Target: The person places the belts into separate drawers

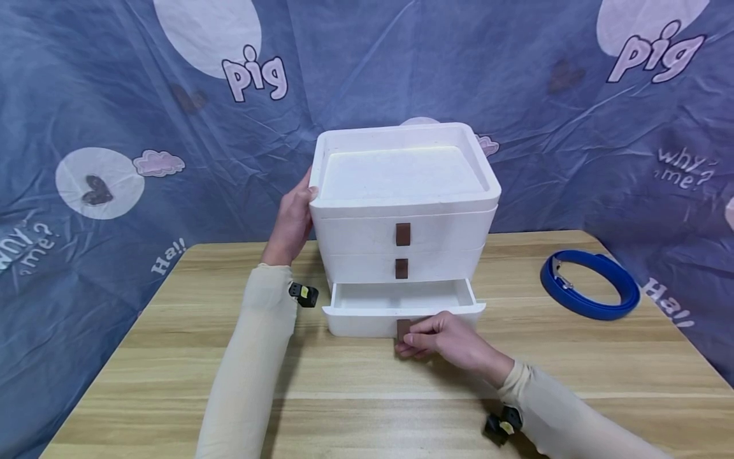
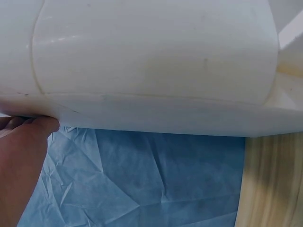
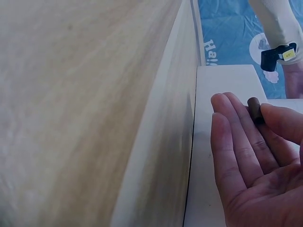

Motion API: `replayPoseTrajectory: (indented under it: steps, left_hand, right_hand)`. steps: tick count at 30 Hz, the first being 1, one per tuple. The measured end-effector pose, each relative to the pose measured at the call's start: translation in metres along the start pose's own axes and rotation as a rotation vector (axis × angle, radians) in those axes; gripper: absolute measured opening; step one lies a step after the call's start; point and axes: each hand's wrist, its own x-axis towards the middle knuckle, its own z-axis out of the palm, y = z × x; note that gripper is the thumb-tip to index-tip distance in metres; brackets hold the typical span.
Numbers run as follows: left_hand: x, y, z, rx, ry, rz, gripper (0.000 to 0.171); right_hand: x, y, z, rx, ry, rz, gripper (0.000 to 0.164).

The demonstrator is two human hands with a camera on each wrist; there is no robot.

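Note:
A white drawer cabinet with a tray-like top stands on the wooden table. Its bottom drawer is pulled out, and the part of its inside that shows is bare. My right hand pinches the brown pull tab of that drawer between thumb and forefinger, the other fingers extended below it. At the cabinet's upper left side, my left hand holds the edge, thumb over the top rim. In the left wrist view, that hand's fingers rest against the white side wall, partly out of frame.
A coiled blue belt with a metal buckle lies on the table to the right. Two upper drawers with brown tabs are closed. Blue printed cloth hangs behind and at both sides.

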Motion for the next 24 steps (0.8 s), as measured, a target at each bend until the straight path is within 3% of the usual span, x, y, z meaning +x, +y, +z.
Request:
replayPoseTrajectory:
  steps: [24]
  left_hand:
    - [-0.0008,0.0019,0.0002,-0.003,0.005,-0.019,0.066]
  right_hand:
    - [-0.0055,-0.0008,0.0042,0.000,-0.005,-0.009,0.026]
